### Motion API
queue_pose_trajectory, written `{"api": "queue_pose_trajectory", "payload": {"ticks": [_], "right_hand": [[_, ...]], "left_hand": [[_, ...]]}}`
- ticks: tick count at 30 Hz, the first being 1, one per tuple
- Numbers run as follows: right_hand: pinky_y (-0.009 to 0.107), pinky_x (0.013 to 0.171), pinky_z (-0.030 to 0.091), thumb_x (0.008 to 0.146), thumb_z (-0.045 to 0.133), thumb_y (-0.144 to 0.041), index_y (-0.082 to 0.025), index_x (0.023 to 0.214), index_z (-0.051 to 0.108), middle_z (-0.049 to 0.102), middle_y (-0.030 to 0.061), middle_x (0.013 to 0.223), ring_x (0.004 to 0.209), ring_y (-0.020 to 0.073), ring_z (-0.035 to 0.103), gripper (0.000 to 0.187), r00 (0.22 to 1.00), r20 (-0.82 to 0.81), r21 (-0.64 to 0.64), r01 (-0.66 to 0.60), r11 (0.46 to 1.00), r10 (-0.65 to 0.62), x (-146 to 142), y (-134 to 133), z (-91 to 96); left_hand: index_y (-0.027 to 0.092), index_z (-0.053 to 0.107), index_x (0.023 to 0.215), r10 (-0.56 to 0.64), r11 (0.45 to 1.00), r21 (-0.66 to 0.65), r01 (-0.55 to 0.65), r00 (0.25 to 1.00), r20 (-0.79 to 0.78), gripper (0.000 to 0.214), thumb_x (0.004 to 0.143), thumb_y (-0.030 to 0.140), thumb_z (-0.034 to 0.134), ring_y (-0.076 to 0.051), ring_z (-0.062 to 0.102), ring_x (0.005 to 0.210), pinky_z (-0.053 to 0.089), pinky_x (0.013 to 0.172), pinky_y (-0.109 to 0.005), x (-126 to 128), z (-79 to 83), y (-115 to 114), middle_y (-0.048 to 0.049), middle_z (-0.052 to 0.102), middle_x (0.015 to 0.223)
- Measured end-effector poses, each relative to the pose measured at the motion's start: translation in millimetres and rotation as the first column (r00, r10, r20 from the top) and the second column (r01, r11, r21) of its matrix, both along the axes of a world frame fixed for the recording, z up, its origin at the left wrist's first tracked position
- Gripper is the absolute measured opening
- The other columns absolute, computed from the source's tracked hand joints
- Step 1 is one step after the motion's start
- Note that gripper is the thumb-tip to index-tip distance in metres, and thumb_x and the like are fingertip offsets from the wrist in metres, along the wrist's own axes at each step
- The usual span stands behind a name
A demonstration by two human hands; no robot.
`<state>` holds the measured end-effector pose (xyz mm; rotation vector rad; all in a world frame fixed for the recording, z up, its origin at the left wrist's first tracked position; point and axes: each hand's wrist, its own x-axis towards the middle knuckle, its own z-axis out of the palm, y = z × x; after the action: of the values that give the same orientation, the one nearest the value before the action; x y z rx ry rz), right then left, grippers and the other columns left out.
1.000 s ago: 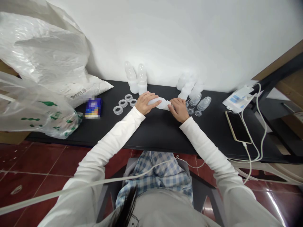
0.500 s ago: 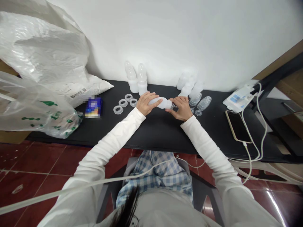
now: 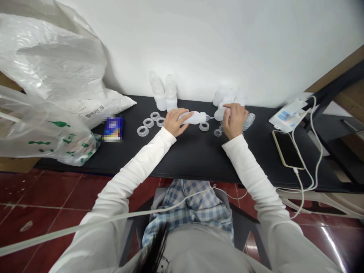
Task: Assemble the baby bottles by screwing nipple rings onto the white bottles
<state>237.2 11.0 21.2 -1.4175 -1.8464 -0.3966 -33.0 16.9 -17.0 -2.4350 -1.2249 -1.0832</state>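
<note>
My left hand (image 3: 176,122) is wrapped round a white baby bottle (image 3: 196,118), which lies sideways above the table. A clear teat (image 3: 209,118) points right from the bottle's neck. My right hand (image 3: 235,119) reaches over the clear parts at the right, thumb and index finger apart, the other fingers partly hidden. Beside it shows a clear dome cap (image 3: 249,120). Small clear pieces (image 3: 218,132) lie by the right thumb. Just behind this hand lie several white bottles (image 3: 222,112). A clear ring (image 3: 204,126) rests below the held bottle's neck.
Two capped bottles (image 3: 171,93) stand by the wall. Several clear rings (image 3: 143,131) lie left of my left hand. Plastic bags (image 3: 57,64) and a blue packet (image 3: 113,128) are at the left. A phone (image 3: 288,148), cables and a white power strip (image 3: 288,115) occupy the right.
My right hand has left the bottle's neck and moved right to the clear caps. The teat and a ring on the table now show. My left hand keeps the bottle.
</note>
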Motion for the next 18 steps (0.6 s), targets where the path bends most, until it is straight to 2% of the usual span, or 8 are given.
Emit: {"api": "queue_pose_trajectory", "payload": {"ticks": [3,6,11,15,18], "right_hand": [[0.051,0.095,0.035,0.101,0.032,-0.039,-0.017,0.118,0.061,0.059,0.0174,0.120,0.112,0.0314,0.051,0.040,0.962,-0.046,-0.011,0.268,0.963,-0.268,11.8,9.8,-3.7],[0.059,0.098,0.034,0.098,0.037,-0.037,-0.016,0.116,0.059,0.055,0.0209,0.125,0.117,0.0344,0.047,0.036,0.928,-0.028,-0.064,0.368,0.928,-0.370,20.5,19.2,-15.7],[0.066,0.097,0.032,0.098,0.037,-0.035,-0.013,0.104,0.061,0.059,0.0213,0.106,0.113,0.0368,0.047,0.033,0.929,-0.038,-0.061,0.365,0.929,-0.367,25.7,26.3,-29.3],[0.064,0.094,0.035,0.100,0.036,-0.044,-0.016,0.108,0.060,0.058,0.0190,0.107,0.109,0.0358,0.049,0.037,0.931,-0.134,0.030,0.345,0.938,-0.339,26.0,22.7,-18.9],[0.057,0.091,0.042,0.100,0.037,-0.053,-0.018,0.114,0.058,0.057,0.0176,0.111,0.106,0.0327,0.052,0.044,0.953,-0.220,0.071,0.231,0.970,-0.210,21.2,15.2,-6.6]], "left_hand": [[0.020,0.065,0.130,0.068,0.998,-0.006,-0.067,0.997,0.048,0.042,0.094,0.036,0.053,-0.030,0.060,0.118,0.044,0.100,-0.045,1.6,2.0,-1.8,-0.0155,0.066,0.125],[0.019,0.064,0.130,0.097,0.995,-0.008,-0.096,0.991,0.089,0.042,0.093,0.037,0.054,-0.030,0.060,0.116,0.044,0.098,-0.044,2.7,1.4,-1.3,-0.0160,0.066,0.124],[0.019,0.064,0.130,0.076,0.997,-0.031,-0.073,0.989,0.127,0.043,0.092,0.037,0.056,-0.031,0.059,0.116,0.043,0.099,-0.045,2.8,-1.3,0.6,-0.0163,0.065,0.124],[0.019,0.063,0.130,0.074,0.997,-0.033,-0.070,0.988,0.139,0.043,0.091,0.037,0.057,-0.031,0.058,0.116,0.043,0.099,-0.045,3.1,-2.0,0.6,-0.0161,0.065,0.124],[0.019,0.064,0.129,0.085,0.996,-0.019,-0.083,0.986,0.140,0.043,0.091,0.037,0.059,-0.031,0.058,0.115,0.044,0.098,-0.044,3.5,-2.5,0.7,-0.0162,0.065,0.123]]}}
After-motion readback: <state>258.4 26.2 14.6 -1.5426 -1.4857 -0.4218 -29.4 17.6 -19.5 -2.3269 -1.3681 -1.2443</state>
